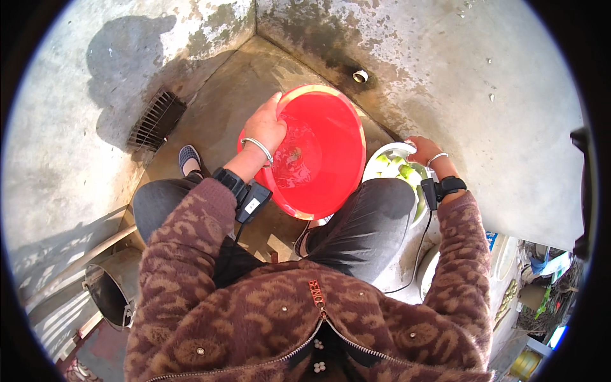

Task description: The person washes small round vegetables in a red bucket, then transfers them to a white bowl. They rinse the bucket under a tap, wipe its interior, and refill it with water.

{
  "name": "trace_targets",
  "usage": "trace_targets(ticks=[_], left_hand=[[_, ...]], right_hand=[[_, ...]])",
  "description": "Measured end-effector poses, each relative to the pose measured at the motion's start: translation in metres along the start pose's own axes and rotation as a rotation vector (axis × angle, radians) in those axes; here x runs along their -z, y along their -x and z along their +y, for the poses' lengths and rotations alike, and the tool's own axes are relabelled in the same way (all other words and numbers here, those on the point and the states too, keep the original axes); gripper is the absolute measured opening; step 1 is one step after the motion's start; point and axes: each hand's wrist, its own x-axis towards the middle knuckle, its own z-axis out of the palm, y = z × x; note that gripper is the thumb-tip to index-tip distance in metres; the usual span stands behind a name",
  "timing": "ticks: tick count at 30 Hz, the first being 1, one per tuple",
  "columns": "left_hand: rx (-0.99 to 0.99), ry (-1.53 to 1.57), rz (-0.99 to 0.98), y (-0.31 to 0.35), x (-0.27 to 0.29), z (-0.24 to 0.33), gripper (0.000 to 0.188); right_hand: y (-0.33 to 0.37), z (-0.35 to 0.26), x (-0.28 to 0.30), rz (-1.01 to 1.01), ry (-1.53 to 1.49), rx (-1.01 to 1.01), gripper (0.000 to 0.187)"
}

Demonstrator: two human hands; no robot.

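Observation:
A red plastic basin is tilted between my knees, with a little water and some small bits at its bottom. My left hand is closed on the basin's left rim, the thumb up along the edge; its other fingers are partly hidden. By my right knee stands a white basin holding several pale green vegetable pieces. My right hand is closed at its far right rim, with the fingertips hard to see. My right thigh hides part of this basin.
Concrete walls meet in a corner ahead, above a wet floor. A slatted grate sits low at the left wall, and a pipe end pokes from the right wall. A metal bucket stands lower left. Cables hang from both wrist devices.

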Motion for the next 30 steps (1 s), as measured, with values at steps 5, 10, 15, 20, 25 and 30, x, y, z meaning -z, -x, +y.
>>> trace_targets(ticks=[5, 10, 15, 20, 25, 30], left_hand=[[-0.006, 0.043, -0.005, 0.002, 0.003, 0.000, 0.057], [0.101, 0.138, -0.067, 0.002, 0.005, -0.003, 0.058], [0.042, 0.103, -0.004, 0.005, 0.004, -0.007, 0.060], [-0.041, 0.067, 0.034, 0.006, 0.004, -0.007, 0.057], [0.013, 0.085, 0.010, 0.005, 0.006, -0.003, 0.057], [0.049, 0.116, -0.011, 0.005, 0.003, -0.007, 0.057]], right_hand=[[-0.060, -0.118, 0.014, 0.165, -0.173, 0.437, 0.043], [-0.131, -0.249, -0.058, -0.172, 0.276, 0.602, 0.047], [-0.157, -0.291, -0.140, -0.209, 0.208, 0.539, 0.049], [-0.161, -0.300, -0.168, -0.214, 0.121, 0.531, 0.050], [-0.157, -0.303, -0.167, -0.219, 0.068, 0.532, 0.052], [-0.157, -0.310, -0.167, -0.219, 0.023, 0.560, 0.054]])
